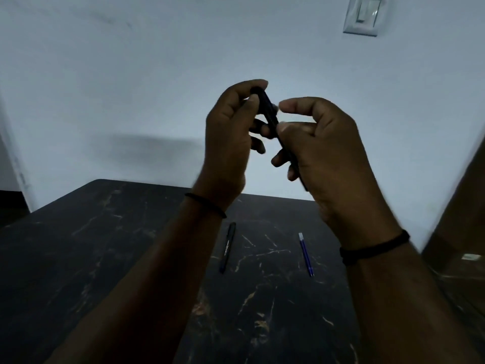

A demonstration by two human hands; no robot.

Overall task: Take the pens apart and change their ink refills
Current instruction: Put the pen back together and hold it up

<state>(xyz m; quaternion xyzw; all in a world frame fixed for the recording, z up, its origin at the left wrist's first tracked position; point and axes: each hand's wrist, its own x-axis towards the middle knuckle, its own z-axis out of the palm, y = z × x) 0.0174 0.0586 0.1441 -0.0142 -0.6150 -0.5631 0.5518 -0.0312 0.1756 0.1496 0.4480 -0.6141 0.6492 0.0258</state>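
A dark pen point(270, 111) is held up in front of the wall, tilted from upper left to lower right. My left hand point(231, 143) pinches its upper end. My right hand point(322, 153) wraps its lower part, with thumb and forefinger close to the middle of the barrel. The pen's lower end is hidden behind my right palm. A second dark pen point(227, 247) lies on the black marble table point(105, 245) below my left wrist. A thin blue ink refill point(306, 254) lies on the table to its right.
The table's far edge meets a pale wall. A light switch point(363, 15) sits high on the wall at the right. A brown wooden surface point(462, 219) stands along the right side.
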